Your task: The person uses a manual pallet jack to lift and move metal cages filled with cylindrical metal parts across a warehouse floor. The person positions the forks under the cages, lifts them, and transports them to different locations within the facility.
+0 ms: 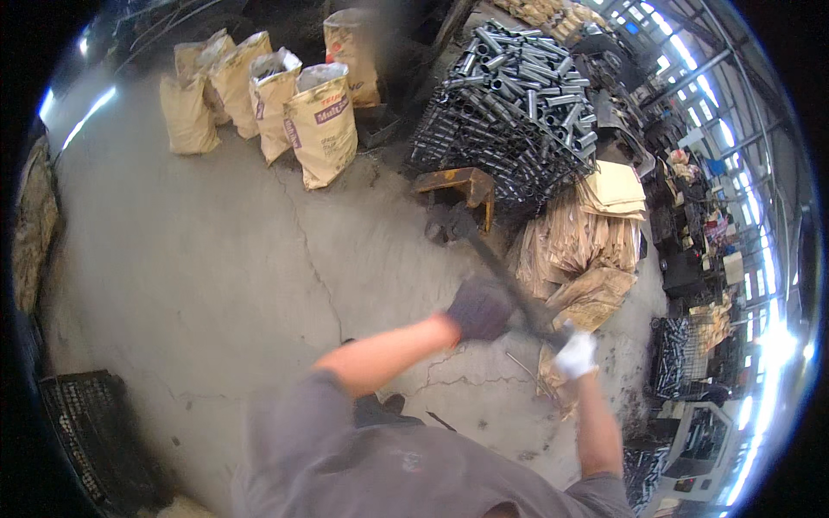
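A yellow-orange pallet jack [453, 180] stands under a wire cage heaped with metal tubes, its dark handle [494, 259] slanting down toward me. My left hand [481, 309], in a dark glove, is closed at the left side of the handle's end; motion blurs its fingers. Across from it, my right hand [576, 355], in a white glove, is wrapped around the right side of the handle's end. Shiny cut tubes [522, 73] rise in a pile above the cage's sides [496, 142]. The jack's forks are hidden beneath the load.
Several open paper sacks [321, 125] stand at the far left. Stacked brown paper sacks [583, 246] lie right of the handle, close to it. A dark crate [99, 432] sits at lower left. Another wire cage of metal parts [678, 358] is at right. Cracks run through the concrete floor [224, 285].
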{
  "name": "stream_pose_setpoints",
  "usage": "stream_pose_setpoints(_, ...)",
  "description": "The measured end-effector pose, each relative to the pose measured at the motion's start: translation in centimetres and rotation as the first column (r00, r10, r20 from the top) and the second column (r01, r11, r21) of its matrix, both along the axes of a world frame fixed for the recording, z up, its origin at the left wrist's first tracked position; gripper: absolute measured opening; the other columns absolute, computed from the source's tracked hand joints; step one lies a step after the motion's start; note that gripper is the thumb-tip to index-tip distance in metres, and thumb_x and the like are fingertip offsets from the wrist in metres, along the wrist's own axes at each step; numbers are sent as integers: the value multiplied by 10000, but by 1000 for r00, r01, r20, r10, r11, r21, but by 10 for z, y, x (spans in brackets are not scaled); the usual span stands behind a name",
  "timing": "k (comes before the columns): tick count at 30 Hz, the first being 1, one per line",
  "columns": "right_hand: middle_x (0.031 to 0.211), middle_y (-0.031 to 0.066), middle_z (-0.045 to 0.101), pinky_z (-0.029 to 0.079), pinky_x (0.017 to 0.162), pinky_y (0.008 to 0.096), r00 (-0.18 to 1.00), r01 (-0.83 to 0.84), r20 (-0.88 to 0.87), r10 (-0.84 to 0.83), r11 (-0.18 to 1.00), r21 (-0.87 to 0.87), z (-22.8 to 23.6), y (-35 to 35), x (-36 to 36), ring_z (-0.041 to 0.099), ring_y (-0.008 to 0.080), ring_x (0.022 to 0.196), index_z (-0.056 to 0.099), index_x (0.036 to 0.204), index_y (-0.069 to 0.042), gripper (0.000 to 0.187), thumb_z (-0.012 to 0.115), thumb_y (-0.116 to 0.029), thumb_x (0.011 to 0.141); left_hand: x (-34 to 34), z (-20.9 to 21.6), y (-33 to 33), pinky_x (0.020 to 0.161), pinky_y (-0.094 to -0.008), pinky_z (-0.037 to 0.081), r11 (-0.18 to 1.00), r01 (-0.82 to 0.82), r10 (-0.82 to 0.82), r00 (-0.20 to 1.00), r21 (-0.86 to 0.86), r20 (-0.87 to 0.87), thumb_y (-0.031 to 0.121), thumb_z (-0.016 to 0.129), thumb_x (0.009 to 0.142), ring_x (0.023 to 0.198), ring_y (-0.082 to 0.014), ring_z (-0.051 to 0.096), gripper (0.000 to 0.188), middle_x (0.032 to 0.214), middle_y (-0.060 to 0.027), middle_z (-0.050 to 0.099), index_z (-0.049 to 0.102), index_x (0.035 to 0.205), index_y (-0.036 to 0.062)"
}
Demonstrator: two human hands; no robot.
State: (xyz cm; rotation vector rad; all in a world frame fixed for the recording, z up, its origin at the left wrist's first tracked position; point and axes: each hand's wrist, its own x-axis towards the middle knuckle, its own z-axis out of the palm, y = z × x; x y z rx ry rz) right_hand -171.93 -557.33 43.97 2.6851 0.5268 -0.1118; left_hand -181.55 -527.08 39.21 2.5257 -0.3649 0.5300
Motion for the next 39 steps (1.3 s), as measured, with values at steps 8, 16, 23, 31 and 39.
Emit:
stream_pose_setpoints(8, 976, 224, 729, 560, 769, 458, 998, -49, 68, 16, 852, 521, -10, 24, -45, 711, 395, 871, 732, 1017, -21, 313, 712, -98, 714, -28, -5, 3, 760, -608, 469, 998, -66, 66, 998, 0, 12, 208, 604, 810, 764, -373, 666, 179, 789, -165, 699, 741, 822, 92)
stream_pose_setpoints(16, 1039, 237, 728, 559, 873, 422, 745, -119, -624, -235, 874, -472, -100, 70, -106, 710, 361, 973, 760, 954, -25, 375, 701, -304, 710, -88, -99, 80, 564, -505, 505, 896, 441, -389, 838, 55, -382, 243, 674, 663, 692, -305, 709, 159, 719, -102, 724, 776, 720, 134)
stream_pose_setpoints(23, 868, 222, 737, 574, 692, 408, 940, -111, -200, 277, 802, 587, 74, 144, 13, 728, 318, 766, 730, 916, 9, 264, 739, -186, 737, 63, 51, 145, 514, -460, 493, 997, 44, -43, 999, -63, 21, 338, 688, 697, 614, -346, 677, 186, 697, -135, 697, 734, 671, 159)
stream_pose_setpoints(31, 875, 206, 745, 590, 775, 438, 670, -181, -740, -59, 954, -240, -190, 146, -209, 744, 375, 854, 782, 888, -63, 344, 576, -319, 784, -180, -157, 139, 929, -519, 469, 887, 377, -154, 787, 267, -598, 321, 650, 765, 777, -325, 707, 210, 746, -127, 730, 789, 796, 167)
stream_pose_setpoints(39, 813, 221, 713, 577, 680, 462, 975, 43, -222, -27, 997, 70, 52, 165, 20, 700, 403, 746, 745, 893, -35, 351, 711, -338, 719, 82, 85, 195, 627, -451, 555, 976, 101, -65, 980, 192, -189, 419, 708, 724, 726, -340, 710, 278, 802, -132, 733, 770, 823, 167)
